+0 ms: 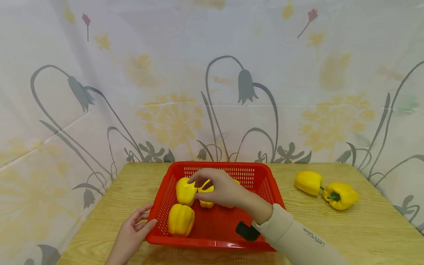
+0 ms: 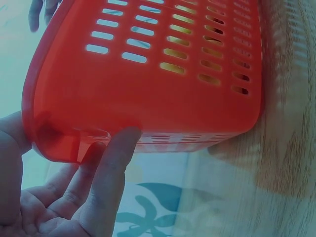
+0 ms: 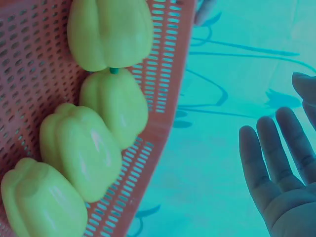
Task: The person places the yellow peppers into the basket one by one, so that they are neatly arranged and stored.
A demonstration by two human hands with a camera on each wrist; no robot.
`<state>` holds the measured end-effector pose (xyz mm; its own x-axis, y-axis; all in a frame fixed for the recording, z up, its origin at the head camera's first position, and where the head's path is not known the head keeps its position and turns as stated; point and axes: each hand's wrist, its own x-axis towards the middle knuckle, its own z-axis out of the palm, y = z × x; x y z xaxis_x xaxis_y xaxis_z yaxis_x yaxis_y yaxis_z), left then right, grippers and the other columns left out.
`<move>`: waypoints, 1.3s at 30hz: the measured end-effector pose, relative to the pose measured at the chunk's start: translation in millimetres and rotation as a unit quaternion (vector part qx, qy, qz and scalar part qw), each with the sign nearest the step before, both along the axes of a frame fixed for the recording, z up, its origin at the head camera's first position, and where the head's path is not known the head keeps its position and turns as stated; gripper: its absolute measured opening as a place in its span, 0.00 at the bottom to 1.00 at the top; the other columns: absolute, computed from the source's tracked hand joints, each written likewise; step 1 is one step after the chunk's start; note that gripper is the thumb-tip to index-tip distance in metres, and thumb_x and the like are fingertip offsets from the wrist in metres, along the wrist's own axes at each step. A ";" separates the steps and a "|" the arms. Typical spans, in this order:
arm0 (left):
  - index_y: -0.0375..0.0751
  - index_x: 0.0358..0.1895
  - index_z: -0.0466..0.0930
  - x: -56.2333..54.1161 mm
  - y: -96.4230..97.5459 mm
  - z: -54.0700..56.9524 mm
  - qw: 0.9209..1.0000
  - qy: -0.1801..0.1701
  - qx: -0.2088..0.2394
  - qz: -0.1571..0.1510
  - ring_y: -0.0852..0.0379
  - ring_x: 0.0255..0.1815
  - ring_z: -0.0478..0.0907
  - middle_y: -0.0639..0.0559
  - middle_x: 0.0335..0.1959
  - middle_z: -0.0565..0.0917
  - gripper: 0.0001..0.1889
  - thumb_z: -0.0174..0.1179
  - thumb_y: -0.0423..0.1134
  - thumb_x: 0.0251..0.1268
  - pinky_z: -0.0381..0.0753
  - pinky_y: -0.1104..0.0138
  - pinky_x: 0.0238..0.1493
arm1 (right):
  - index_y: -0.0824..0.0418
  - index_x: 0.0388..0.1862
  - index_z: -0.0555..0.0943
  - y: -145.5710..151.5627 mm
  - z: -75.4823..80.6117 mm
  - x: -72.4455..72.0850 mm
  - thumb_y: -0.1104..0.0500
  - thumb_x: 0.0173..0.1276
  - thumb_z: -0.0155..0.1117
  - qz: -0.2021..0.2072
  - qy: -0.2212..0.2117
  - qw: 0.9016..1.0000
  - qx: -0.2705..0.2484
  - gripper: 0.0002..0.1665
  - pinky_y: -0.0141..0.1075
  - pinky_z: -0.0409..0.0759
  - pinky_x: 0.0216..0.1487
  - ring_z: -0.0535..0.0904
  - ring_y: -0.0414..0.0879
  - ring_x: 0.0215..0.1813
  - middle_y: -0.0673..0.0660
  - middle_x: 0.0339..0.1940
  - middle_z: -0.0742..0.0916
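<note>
Several yellow bell peppers [image 1: 181, 220] lie in a red plastic basket [image 1: 215, 243], mostly along its left and far sides. My left hand [image 1: 130, 232] grips the basket's near left corner, its thumb over the rim and its fingers against the outer wall, as the left wrist view shows. Over the peppers hovers my right hand [image 1: 222, 187], fingers relaxed and slightly bent, holding nothing. It partly hides the peppers at the back. In the right wrist view the peppers [image 3: 81, 153] rest in a row against the slotted wall, and the right hand [image 3: 286, 182] is apart from them.
Two more yellow bell peppers [image 1: 308, 183] lie side by side on the wooden table [image 1: 308, 235], right of the basket. A flower-patterned cloth [image 1: 212, 125] hangs behind the table and along its sides. A black device [image 1: 247, 231] sits at my right wrist.
</note>
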<state>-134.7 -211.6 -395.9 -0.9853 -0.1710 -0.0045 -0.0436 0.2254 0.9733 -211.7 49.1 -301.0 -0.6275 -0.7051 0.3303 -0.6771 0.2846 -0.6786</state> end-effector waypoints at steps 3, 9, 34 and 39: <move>0.36 0.63 0.68 -0.2 0.3 -0.3 1.000 -0.011 -0.007 0.002 0.52 0.39 0.81 0.43 0.41 0.77 0.26 0.62 0.34 0.60 0.81 0.65 0.31 | 0.57 0.47 0.79 9.4 3.3 4.2 0.65 0.59 0.68 -0.009 0.011 1.000 -0.004 0.16 0.38 0.78 0.46 0.76 0.40 0.42 0.45 0.40 0.81; 0.37 0.63 0.68 -1.4 1.8 -0.5 1.000 -0.016 -0.007 -0.003 0.51 0.38 0.80 0.44 0.42 0.77 0.27 0.63 0.35 0.60 0.81 0.65 0.32 | 0.54 0.46 0.80 31.3 7.7 12.2 0.63 0.59 0.68 -0.033 0.015 0.999 -0.015 0.16 0.37 0.77 0.47 0.76 0.40 0.42 0.44 0.40 0.82; 0.36 0.62 0.69 0.4 7.2 -3.8 1.000 -0.001 -0.003 -0.003 0.51 0.39 0.81 0.43 0.42 0.78 0.26 0.62 0.34 0.60 0.81 0.65 0.31 | 0.59 0.41 0.81 128.7 -19.4 32.6 0.68 0.55 0.70 -0.136 0.123 0.980 -0.075 0.15 0.34 0.79 0.39 0.79 0.39 0.38 0.47 0.37 0.83; 0.36 0.62 0.68 0.2 6.8 -3.1 1.000 0.001 0.002 -0.004 0.52 0.39 0.81 0.43 0.42 0.78 0.26 0.62 0.34 0.60 0.81 0.65 0.31 | 0.57 0.41 0.81 146.2 -29.9 35.8 0.69 0.54 0.70 -0.180 0.115 0.974 -0.071 0.15 0.33 0.79 0.40 0.80 0.40 0.38 0.45 0.37 0.83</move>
